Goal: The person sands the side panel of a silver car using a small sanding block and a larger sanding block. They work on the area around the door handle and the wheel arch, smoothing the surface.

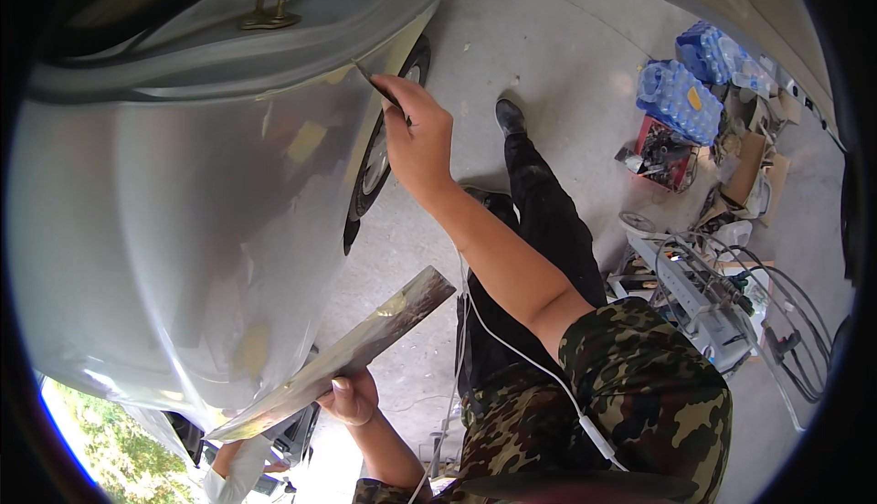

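Note:
My right hand (416, 134) is closed in a pinch on a thin dark spreader (376, 82), its tip against the upper edge of a car's grey body panel (201, 202). Yellowish filler patches (306, 141) show on the panel, with a strip along its edge by the wheel (375, 161). Lower down, my left hand (352, 397) grips a long flat mixing board (365, 335) smeared with grey and yellowish paste. The board slants in front of the panel's lower corner; the fingers behind it are partly hidden.
A metal latch loop (269, 12) is fixed above the panel. Blue-wrapped bottle packs (681, 102), a red crate (662, 152) and a grey machine with cables (699, 298) stand on the right. A white cord (530, 358) hangs across my body. Another person's arm (227, 458) shows at lower left.

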The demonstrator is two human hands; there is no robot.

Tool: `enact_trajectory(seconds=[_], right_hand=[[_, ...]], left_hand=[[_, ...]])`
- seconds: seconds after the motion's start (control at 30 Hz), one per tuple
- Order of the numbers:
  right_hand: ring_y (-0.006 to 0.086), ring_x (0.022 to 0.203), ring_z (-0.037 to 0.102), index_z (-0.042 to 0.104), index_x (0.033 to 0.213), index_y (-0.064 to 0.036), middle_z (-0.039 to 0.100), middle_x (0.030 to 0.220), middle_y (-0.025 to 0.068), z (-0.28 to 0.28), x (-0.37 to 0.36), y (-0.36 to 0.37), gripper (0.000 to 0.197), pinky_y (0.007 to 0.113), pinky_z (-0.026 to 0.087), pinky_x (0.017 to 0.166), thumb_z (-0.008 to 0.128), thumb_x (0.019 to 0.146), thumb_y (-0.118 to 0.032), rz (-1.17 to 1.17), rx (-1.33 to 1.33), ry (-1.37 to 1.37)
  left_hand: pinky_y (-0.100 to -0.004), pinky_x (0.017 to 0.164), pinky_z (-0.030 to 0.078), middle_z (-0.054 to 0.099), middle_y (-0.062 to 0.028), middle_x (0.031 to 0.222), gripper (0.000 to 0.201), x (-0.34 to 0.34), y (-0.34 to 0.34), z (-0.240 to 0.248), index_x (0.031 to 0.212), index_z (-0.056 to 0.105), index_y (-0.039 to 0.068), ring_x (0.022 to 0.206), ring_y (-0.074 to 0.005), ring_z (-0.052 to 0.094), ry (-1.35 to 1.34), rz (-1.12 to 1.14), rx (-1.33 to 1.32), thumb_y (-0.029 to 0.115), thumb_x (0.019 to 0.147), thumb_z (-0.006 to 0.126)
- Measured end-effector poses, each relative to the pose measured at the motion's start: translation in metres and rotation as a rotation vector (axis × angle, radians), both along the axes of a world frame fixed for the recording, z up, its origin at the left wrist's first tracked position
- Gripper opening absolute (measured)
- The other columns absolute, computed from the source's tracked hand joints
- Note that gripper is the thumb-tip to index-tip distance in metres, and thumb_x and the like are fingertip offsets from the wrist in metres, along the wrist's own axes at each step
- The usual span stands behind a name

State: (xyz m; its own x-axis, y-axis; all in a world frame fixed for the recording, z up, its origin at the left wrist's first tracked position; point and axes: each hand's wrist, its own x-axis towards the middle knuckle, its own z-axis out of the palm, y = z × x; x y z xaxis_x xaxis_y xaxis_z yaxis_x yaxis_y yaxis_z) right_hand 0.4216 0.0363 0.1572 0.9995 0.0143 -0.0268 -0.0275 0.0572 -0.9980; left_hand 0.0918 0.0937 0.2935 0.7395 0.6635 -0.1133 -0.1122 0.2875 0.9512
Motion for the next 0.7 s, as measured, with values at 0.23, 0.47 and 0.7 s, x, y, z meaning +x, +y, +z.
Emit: enact_trajectory(seconds=[0.23,0.47,0.7], right_hand=[[0.0227,0.101,0.073,0.074,0.126,0.0000,0.078,0.118,0.0135,0.007,0.000,0.005,0.030,0.031,0.055,0.091,0.061,0.100,0.006,-0.020,-0.007,-0.034],[0.0179,0.093,0.070,0.074,0.128,-0.0001,0.078,0.117,0.0123,0.022,-0.014,0.010,0.030,0.029,0.054,0.086,0.061,0.101,0.004,0.003,-0.013,0.001],[0.0265,0.094,0.074,0.075,0.124,0.0004,0.077,0.120,0.0160,0.037,-0.024,0.019,0.030,0.032,0.056,0.083,0.060,0.099,0.005,0.020,0.009,0.059]], left_hand=[[-0.0575,0.122,0.042,0.061,-0.0115,0.152,0.058,-0.003,0.003,-0.004,0.153,0.056,0.011,0.141,-0.0333,0.058,0.023,-0.004,0.004,0.018,0.099,0.076],[-0.0574,0.121,0.043,0.061,-0.0109,0.152,0.058,-0.015,0.003,0.004,0.153,0.056,0.013,0.141,-0.0331,0.058,0.011,0.009,-0.001,0.018,0.099,0.076],[-0.0581,0.121,0.044,0.060,-0.0094,0.154,0.060,-0.024,0.005,0.011,0.154,0.055,0.014,0.142,-0.0329,0.057,-0.016,0.025,0.018,0.018,0.099,0.076]])
